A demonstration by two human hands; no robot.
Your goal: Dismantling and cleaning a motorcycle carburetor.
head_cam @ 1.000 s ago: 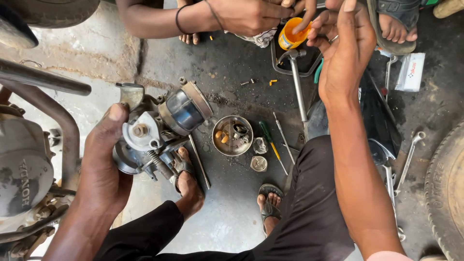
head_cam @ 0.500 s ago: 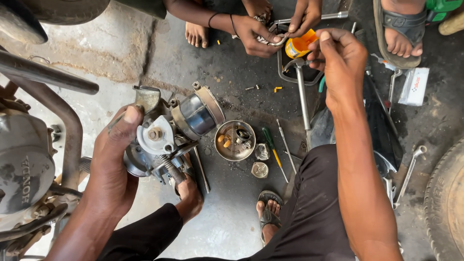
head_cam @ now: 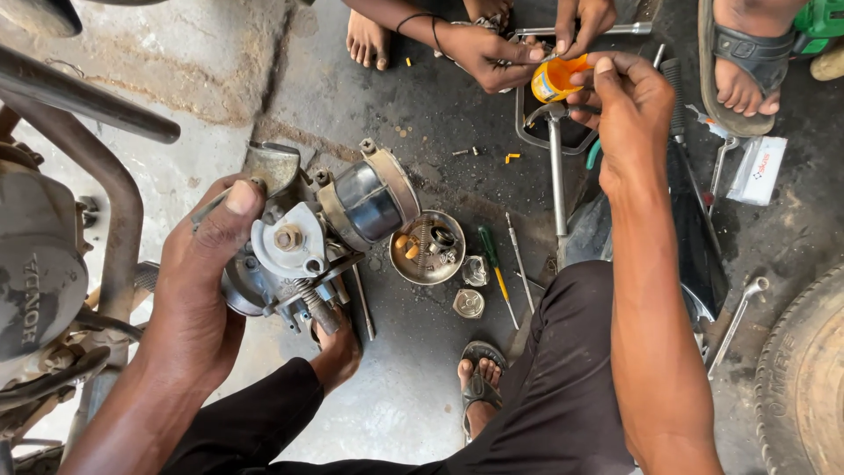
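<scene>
The carburettor (head_cam: 303, 251) sits at about nine o'clock in the head view, lifted clear of the concrete floor (head_cam: 413, 405) and gripped in the left hand (head_cam: 198, 290), whose fingers are closed round its body with the thumb pressed along the top by the pale grey cover plate and its brass screw. It is a grimy cast-metal piece, with a coiled spring and linkage showing at its lower edge and a shiny round intake mouth ringed by a clamp band at its two o'clock side. The float bowl seems to be off, so this reads as a strip-down or cleaning stage, the body being steadied while a small part or a dab of something is fetched. Just beside it at three o'clock lies a round metal dish (head_cam: 428, 248) holding brass jets and small springs, with a green-handled screwdriver (head_cam: 492, 264) near it. Up at one o'clock the right hand (head_cam: 629, 110) reaches out, fingertips pinched at the rim of a small orange cup (head_cam: 552, 81); whether anything is caught between them I cannot tell. Another person's hand (head_cam: 483, 53) holds that cup. The next move likely calls for a fine, steady pinch carried back to the carburettor without dropping it.
</scene>
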